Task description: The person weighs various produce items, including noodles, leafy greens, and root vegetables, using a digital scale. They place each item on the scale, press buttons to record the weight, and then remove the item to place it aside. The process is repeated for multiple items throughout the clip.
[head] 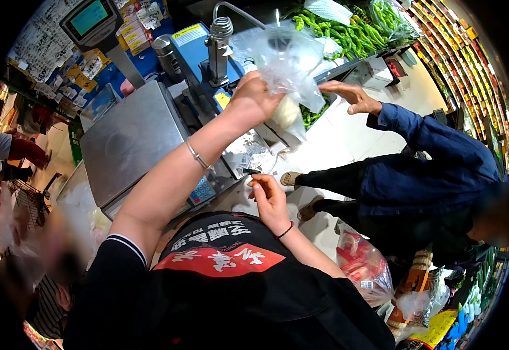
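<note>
My left hand [256, 98] reaches forward over the counter, closed on a clear plastic bag [300, 94]. A pale, rounded item [287, 113] shows through the bag's lower part; its kind is unclear. Close to the bag's right side is the outstretched hand [353, 95] of another person in a dark blue sleeve. Before my waist is my right hand [272, 203], its fingers bent toward the thumb. A tiny orange spot shows at those fingertips, too small to identify. Just beyond them, a small black object [251, 171] is at the counter's edge.
A weighing scale with a steel platter [136, 140] and raised display [90, 19] stands at left. Behind the bag is a blue machine [193, 43] with a metal post [219, 52]. Green peppers [346, 33] fill a display. A bag of red packages [361, 267] hangs at right.
</note>
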A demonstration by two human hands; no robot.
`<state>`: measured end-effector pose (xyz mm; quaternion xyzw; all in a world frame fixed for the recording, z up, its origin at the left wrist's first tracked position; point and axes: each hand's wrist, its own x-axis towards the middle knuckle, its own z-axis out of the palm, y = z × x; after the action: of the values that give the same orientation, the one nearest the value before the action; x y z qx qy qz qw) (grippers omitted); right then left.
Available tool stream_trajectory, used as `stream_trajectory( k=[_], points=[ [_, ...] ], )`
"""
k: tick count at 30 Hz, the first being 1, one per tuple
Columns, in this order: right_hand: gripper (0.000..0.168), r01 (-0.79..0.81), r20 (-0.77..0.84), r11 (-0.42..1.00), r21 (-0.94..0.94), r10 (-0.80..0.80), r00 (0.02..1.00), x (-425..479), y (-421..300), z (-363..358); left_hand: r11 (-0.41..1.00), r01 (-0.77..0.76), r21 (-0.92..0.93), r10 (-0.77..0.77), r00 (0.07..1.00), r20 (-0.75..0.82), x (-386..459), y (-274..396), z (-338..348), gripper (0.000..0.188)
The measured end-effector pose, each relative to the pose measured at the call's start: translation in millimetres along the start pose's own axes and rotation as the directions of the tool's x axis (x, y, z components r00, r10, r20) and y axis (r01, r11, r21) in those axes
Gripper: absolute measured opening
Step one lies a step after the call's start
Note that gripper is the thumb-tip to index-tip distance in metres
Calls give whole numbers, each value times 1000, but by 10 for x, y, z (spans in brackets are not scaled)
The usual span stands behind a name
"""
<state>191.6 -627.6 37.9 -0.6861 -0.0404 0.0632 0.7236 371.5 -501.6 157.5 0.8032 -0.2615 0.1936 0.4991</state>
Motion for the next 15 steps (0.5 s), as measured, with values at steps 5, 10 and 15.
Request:
stream_trajectory(
  k=[5, 10, 15],
  points=[
    [18, -24, 46, 1000, -7, 25, 999, -2, 4, -47, 997, -74, -22, 75, 996, 52, 261, 37, 365, 22],
    [15, -63, 59, 998, 2, 63, 996, -54, 103, -20, 992, -119, 33, 111, 978, 176, 331, 253, 538, 19],
    [15, -68, 115, 996, -64, 75, 990, -40, 232, -22, 973, 29, -231, 28, 970, 240, 265, 368, 701, 22]
  ],
)
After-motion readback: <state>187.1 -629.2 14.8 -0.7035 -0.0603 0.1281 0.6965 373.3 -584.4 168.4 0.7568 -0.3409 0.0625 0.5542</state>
